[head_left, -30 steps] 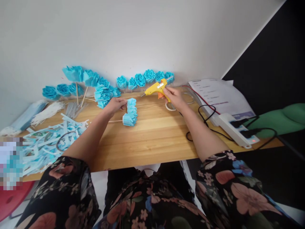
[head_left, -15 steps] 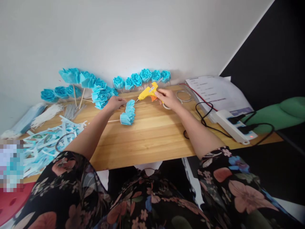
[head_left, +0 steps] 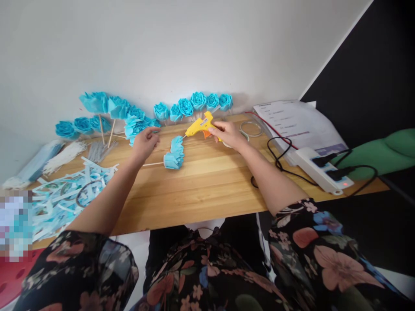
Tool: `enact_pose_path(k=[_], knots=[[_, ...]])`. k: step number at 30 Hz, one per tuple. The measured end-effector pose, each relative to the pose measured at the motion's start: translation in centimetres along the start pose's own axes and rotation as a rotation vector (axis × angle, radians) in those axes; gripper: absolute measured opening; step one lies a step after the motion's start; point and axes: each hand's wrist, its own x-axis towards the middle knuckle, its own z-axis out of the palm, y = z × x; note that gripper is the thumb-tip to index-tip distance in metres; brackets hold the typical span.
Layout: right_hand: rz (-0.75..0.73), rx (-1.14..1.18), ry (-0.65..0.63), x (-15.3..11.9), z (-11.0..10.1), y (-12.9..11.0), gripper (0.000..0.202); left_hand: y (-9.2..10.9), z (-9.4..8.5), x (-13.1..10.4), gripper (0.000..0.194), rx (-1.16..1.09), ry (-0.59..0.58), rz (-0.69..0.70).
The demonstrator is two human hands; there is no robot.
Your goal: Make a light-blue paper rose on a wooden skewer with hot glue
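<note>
My right hand (head_left: 226, 133) is closed around a yellow hot glue gun (head_left: 198, 125) with an orange trigger, its nozzle pointing left and down. Just below the nozzle tip, two light blue crepe paper flower heads (head_left: 174, 160), or one in two parts, lie on the table. A thin pale stick (head_left: 153, 164) runs left from the lower part. To the left of these, my left hand (head_left: 146, 141) hovers with loosely bent fingers apart and nothing visible in them. Blue paper roses (head_left: 138, 123) stand behind that hand, partly hidden by it.
More blue roses (head_left: 198, 101) line the wall. Blue and white paper strips (head_left: 65, 198) cover the table's left, near bundles of white stamens (head_left: 65, 156). On the right are tape rolls (head_left: 250, 128), printed papers (head_left: 288, 123), black cable (head_left: 275, 164) and a power strip (head_left: 320, 172).
My left hand has drawn back leftward from the petals, its fingers loosening. My right hand and the glue gun have barely shifted.
</note>
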Motion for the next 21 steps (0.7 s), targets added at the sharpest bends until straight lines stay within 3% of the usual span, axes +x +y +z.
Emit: enact_pose_path(k=[6, 13, 21], knots=[[0.029, 0.007, -0.090, -0.3, 0.4, -0.6, 0.044, 0.2, -2.1, -3.7, 0.033, 0.096, 0.049, 0.118], [0.049, 0.049, -0.108, -0.6, 1.0, -1.1, 0.044, -1.2, -2.8, -4.8, 0.028, 0.211, 0.080, 0.106], [0.081, -0.048, -0.123, -0.6, 1.5, -1.6, 0.044, -1.5, -4.8, -5.2, 0.037, 0.410, -0.160, 0.303]])
